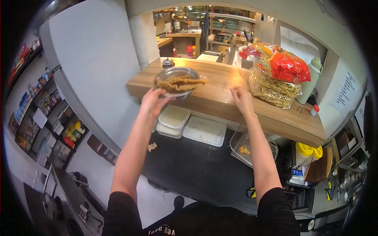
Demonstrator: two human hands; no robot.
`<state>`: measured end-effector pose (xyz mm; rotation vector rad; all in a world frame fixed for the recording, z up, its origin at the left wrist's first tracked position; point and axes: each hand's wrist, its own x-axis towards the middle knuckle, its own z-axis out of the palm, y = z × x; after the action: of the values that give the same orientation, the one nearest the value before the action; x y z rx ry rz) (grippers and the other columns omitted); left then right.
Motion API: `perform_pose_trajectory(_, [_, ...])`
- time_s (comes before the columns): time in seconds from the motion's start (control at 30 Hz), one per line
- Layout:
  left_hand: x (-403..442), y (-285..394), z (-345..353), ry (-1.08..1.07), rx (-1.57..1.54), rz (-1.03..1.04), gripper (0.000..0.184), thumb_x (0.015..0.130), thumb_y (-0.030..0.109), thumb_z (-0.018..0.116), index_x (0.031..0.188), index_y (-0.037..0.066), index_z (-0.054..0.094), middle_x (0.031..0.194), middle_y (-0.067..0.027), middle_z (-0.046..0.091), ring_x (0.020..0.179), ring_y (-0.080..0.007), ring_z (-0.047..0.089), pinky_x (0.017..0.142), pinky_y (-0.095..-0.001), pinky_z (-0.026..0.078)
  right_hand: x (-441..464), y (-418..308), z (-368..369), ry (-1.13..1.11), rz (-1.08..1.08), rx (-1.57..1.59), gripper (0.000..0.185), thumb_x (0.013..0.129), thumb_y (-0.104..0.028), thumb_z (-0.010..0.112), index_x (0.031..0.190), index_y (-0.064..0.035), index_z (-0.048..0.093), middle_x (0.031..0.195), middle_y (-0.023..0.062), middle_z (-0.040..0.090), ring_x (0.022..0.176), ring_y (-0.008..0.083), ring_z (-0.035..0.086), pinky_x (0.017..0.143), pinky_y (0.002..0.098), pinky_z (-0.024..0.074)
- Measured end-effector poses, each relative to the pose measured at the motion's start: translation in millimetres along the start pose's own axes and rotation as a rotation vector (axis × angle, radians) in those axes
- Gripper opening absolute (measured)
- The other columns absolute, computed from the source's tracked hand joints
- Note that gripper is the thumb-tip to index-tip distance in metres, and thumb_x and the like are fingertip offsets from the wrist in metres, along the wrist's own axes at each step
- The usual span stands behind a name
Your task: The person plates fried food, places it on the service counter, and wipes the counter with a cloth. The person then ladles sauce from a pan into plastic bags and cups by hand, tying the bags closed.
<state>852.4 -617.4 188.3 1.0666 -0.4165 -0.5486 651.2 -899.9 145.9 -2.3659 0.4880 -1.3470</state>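
Note:
My left hand (152,103) grips the near-left rim of a round metal bowl (185,93), held over the front edge of a wooden counter (216,80). Long, brown, fried-looking pieces (181,83) lie in the bowl, and one sticks out past its right rim. They are slightly blurred, so their kind is unclear. Above the counter's front edge, apart from the bowl, my right hand (241,98) has its fingers curled in, with nothing visible in them. Just right of it are clear bags of dried noodles (273,87), with red-and-clear packets (289,67) on top.
A call bell (168,62) stands at the counter's back left. Below, a dark worktop (177,163) carries lidded white tubs (173,117), a white tray (204,130) and a wire-rimmed container (240,151) with yellowish food inside. A green bottle (312,80) and a red-capped bottle (315,110) stand right.

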Motion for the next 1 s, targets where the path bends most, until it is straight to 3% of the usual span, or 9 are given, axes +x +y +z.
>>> perform_pose_trajectory(0.37, [262.4, -36.4, 41.5, -0.039, -0.103, -0.141, 0.035, 0.082, -0.006, 0.044, 0.117, -0.008, 0.041, 0.104, -0.0228, 0.056, 0.083, -0.0356, 0.063, 0.063, -0.0346, 0.06, 7.4, -14.6, 14.0, -0.016, 0.185, -0.324, 0.046, 0.081, -0.042, 0.065, 0.066, 0.0008, 0.062, 0.061, 0.0166, 0.059, 0.055, 0.032, 0.058, 0.053, 0.0399, 0.0448])
perform_pose_trajectory(0.43, [292.2, -48.5, 49.7, -0.112, -0.084, -0.055, 0.019, 0.084, -0.003, 0.045, 0.101, -0.013, 0.046, 0.094, -0.0232, 0.054, 0.081, -0.0386, 0.063, 0.065, -0.0331, 0.061, 7.7, -15.5, 12.9, -0.012, 0.259, -0.363, 0.046, 0.081, -0.043, 0.065, 0.065, 0.0003, 0.061, 0.061, 0.0164, 0.059, 0.054, 0.032, 0.057, 0.053, 0.0399, 0.0449])
perform_pose_trajectory(0.53, [376.4, -96.7, 36.5, -0.344, -0.156, -0.027, 0.03, 0.091, 0.003, 0.041, 0.121, -0.002, 0.041, 0.105, -0.0212, 0.058, 0.082, -0.0345, 0.064, 0.062, -0.041, 0.06, 8.7, -2.2, 17.8, 0.003, 0.188, -0.357, 0.042, 0.082, -0.04, 0.065, 0.071, 0.0004, 0.063, 0.057, 0.0148, 0.055, 0.049, 0.0257, 0.049, 0.051, 0.0364, 0.0413])
perform_pose_trajectory(0.63, [366.6, -90.2, 48.2, -0.143, 0.043, -0.095, 0.026, 0.089, 0.002, 0.045, 0.114, -0.006, 0.045, 0.104, -0.023, 0.059, 0.082, -0.0327, 0.065, 0.068, -0.0372, 0.062, 2.2, 12.5, 22.4, 0.066, 0.197, -0.366, 0.052, 0.081, -0.049, 0.063, 0.062, -0.0009, 0.061, 0.061, 0.0186, 0.059, 0.056, 0.0359, 0.058, 0.055, 0.0412, 0.047])
perform_pose_trajectory(0.67, [363.6, -83.5, 50.4, -0.122, 0.084, -0.095, 0.025, 0.089, 0.002, 0.046, 0.112, -0.007, 0.047, 0.103, -0.0236, 0.059, 0.081, -0.0321, 0.066, 0.07, -0.036, 0.062, 1.4, 3.2, 17.6, 0.009, 0.245, -0.42, 0.046, 0.082, -0.046, 0.062, 0.073, -0.0008, 0.064, 0.065, 0.0179, 0.061, 0.058, 0.0306, 0.059, 0.057, 0.0379, 0.0466])
perform_pose_trajectory(0.73, [395.6, -91.5, 32.8, -0.239, -0.006, -0.137, 0.027, 0.083, -0.01, 0.047, 0.105, -0.02, 0.035, 0.106, -0.0308, 0.051, 0.097, -0.0466, 0.058, 0.08, -0.0381, 0.06, 3.2, -6.2, 16.3, -0.064, 0.307, -0.444, 0.042, 0.084, -0.042, 0.062, 0.084, -0.0007, 0.067, 0.07, 0.0172, 0.063, 0.06, 0.0253, 0.06, 0.058, 0.0347, 0.0462])
perform_pose_trajectory(0.8, [346.6, -85.8, 57.8, 0.05, 0.166, 0.073, 0.027, 0.085, 0.002, 0.056, 0.106, -0.012, 0.045, 0.102, -0.0225, 0.053, 0.094, -0.0344, 0.057, 0.072, -0.0353, 0.059, 7.6, -9.7, 17.7, -0.005, 0.339, -0.391, 0.044, 0.083, -0.044, 0.062, 0.082, -0.0003, 0.068, 0.069, 0.0211, 0.063, 0.062, 0.0299, 0.064, 0.059, 0.0397, 0.0477])
perform_pose_trajectory(0.87, [315.1, -68.7, 37.2, -0.159, 0.043, 0.082, 0.018, 0.08, -0.002, 0.06, 0.098, -0.006, 0.057, 0.099, -0.0166, 0.05, 0.096, -0.0251, 0.05, 0.072, -0.0253, 0.056, 7.7, -6.5, 29.8, 0.002, 0.316, -0.354, 0.044, 0.083, -0.043, 0.062, 0.081, -0.0003, 0.068, 0.068, 0.0207, 0.062, 0.061, 0.0303, 0.063, 0.059, 0.0393, 0.0477])
perform_pose_trajectory(1.0, [251.3, -71.5, 16.2, -0.2, 0.329, 0.507, 0.062, 0.086, 0.01, 0.061, 0.133, -0.008, 0.024, 0.106, -0.0244, 0.058, 0.091, -0.0312, 0.064, 0.074, -0.0368, 0.056, -0.2, -0.1, 17.6, 0.125, 0.205, -0.309, 0.041, 0.082, -0.04, 0.063, 0.079, 0.0002, 0.067, 0.065, 0.0193, 0.062, 0.06, 0.0316, 0.061, 0.059, 0.0379, 0.0473])
